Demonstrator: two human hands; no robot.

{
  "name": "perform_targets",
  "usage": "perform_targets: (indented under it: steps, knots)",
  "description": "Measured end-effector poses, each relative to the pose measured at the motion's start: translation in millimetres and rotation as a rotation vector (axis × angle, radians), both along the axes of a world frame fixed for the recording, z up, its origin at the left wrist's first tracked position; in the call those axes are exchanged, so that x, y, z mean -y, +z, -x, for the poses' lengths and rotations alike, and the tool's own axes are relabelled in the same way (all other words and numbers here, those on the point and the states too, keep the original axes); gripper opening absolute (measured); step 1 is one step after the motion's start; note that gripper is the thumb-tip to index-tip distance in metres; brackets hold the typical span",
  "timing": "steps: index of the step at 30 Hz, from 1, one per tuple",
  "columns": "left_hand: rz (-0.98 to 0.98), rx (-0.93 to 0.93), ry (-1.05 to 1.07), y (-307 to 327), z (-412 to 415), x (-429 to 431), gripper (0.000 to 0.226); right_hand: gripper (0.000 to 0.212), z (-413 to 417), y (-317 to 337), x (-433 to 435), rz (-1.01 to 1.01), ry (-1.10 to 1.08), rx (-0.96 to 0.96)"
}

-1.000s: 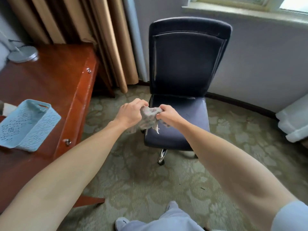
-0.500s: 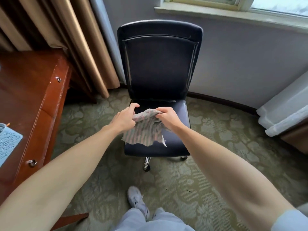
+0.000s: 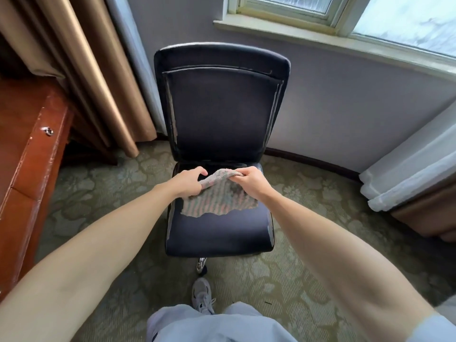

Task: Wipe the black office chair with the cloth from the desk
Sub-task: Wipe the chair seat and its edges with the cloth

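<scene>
Since the moment before, the cloth (image 3: 219,201) had opened out wider between my hands, and the chair (image 3: 222,112) had come closer and squarer in front of me. My left hand (image 3: 188,182) pinched the cloth's top edge at one end and my right hand (image 3: 249,180) pinched the other, the two a little apart. Below them the cloth hung spread over the back of the chair's seat; whether it touched, I could not tell. The wooden surface (image 3: 27,174) lay well off to the left of my left hand. My shoe (image 3: 202,296) stood on the carpet (image 3: 98,183) beneath my forearms.
</scene>
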State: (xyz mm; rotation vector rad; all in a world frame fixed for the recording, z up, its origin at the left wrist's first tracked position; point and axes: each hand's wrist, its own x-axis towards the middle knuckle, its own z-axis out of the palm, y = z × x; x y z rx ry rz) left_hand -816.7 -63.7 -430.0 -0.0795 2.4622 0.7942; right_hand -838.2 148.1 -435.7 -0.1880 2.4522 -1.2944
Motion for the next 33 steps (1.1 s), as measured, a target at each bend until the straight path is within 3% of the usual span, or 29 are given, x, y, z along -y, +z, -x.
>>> perform_targets:
  steps: [6, 9, 18, 24, 33]
  knots:
    - [-0.266, 0.120, 0.105, -12.3, 26.5, -17.1, 0.026, 0.036, 8.7, -7.9, -15.2, -0.054, -0.040, 0.003]
    - [-0.272, 0.117, 0.099, -20.6, 40.8, -30.2, 0.019, 0.044, 13.6, -12.2, -31.9, -0.044, -0.078, 0.024]
    - [-0.355, -0.032, 0.169, -28.0, 74.2, -98.2, 0.017, 0.028, 49.8, -35.4, -117.6, -0.175, -0.170, 0.080]
    - [-0.225, -0.102, 0.283, -52.7, 98.0, -155.0, 0.007, 0.008, 87.3, -60.1, -190.0, -0.149, -0.131, 0.179]
    - [-0.024, -0.064, 0.424, -85.1, 101.2, -213.9, 0.005, 0.012, 132.0, -101.1, -256.0, -0.205, -0.031, 0.257]
